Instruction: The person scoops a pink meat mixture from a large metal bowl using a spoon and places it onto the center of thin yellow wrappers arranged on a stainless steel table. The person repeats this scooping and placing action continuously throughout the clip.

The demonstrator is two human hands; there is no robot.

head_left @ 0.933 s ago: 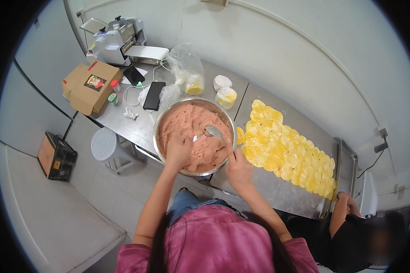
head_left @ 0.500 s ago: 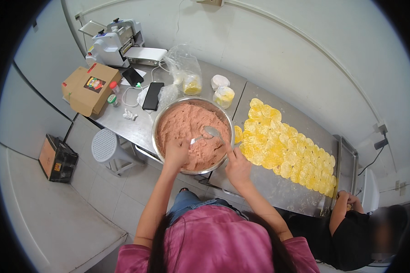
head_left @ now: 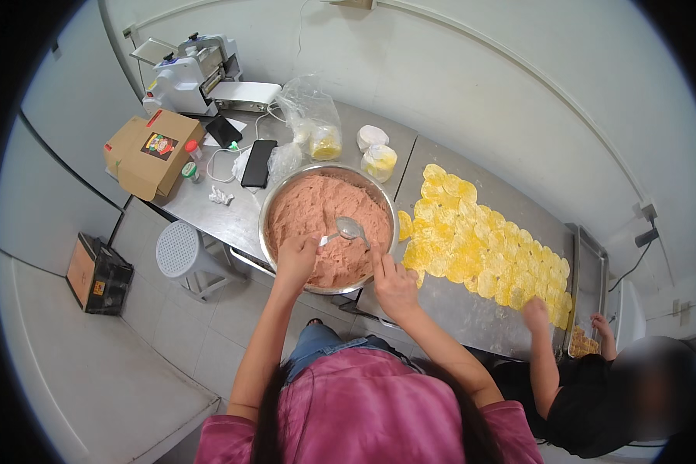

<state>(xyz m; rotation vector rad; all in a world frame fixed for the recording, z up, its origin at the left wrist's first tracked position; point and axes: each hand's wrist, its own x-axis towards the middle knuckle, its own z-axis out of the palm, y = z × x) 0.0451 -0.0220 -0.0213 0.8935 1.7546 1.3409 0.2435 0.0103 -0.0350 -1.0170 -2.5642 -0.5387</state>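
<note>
A large steel bowl full of pink minced filling stands at the front of the table. Over the filling, my left hand is closed on a thin utensil, white near my fingers and metallic toward its tip. My right hand, at the bowl's right side, is closed on the handle of a metal spoon. The spoon's bowl meets the tip of the left utensil above the filling. Whether that utensil is a second spoon, I cannot tell. Round yellow wrappers lie overlapping in rows to the right.
Behind the bowl are two phones, a clear plastic bag and two wrapped stacks. A cardboard box and a machine stand back left; a stool is below. Another person's hand reaches the wrappers beside a metal tray.
My right hand has shifted slightly left and down, and the spoon's bowl has moved left toward the left utensil. The co-worker's hands have separated, one reaching over the wrappers.
</note>
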